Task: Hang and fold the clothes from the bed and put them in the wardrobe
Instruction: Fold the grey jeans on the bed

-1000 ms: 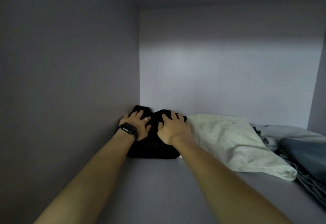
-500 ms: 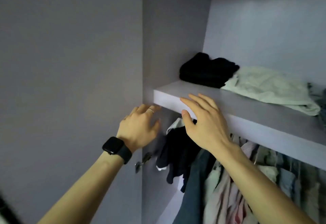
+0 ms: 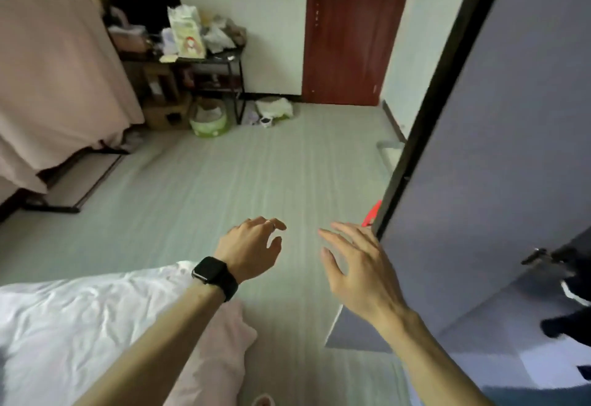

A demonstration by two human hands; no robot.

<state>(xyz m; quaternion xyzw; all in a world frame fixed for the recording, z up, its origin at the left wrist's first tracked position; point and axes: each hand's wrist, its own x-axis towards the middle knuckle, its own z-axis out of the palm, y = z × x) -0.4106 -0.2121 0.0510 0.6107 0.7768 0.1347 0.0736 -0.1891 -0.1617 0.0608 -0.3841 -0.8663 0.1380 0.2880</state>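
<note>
Both hands are released and hold nothing. The left hand [image 3: 252, 249], with a black watch [image 3: 215, 274] on its wrist, hangs over the floor [image 3: 240, 175] with its fingers loosely curled. The right hand [image 3: 361, 265] is spread, its fingertips just beside the edge of the open grey wardrobe door [image 3: 495, 150]. A dark garment [image 3: 572, 281] with white trim hangs inside the wardrobe, behind that door. Crumpled white fabric [image 3: 64, 325] covers the bed, with a pale pink piece [image 3: 220, 341] at the bed's edge under the left forearm.
</note>
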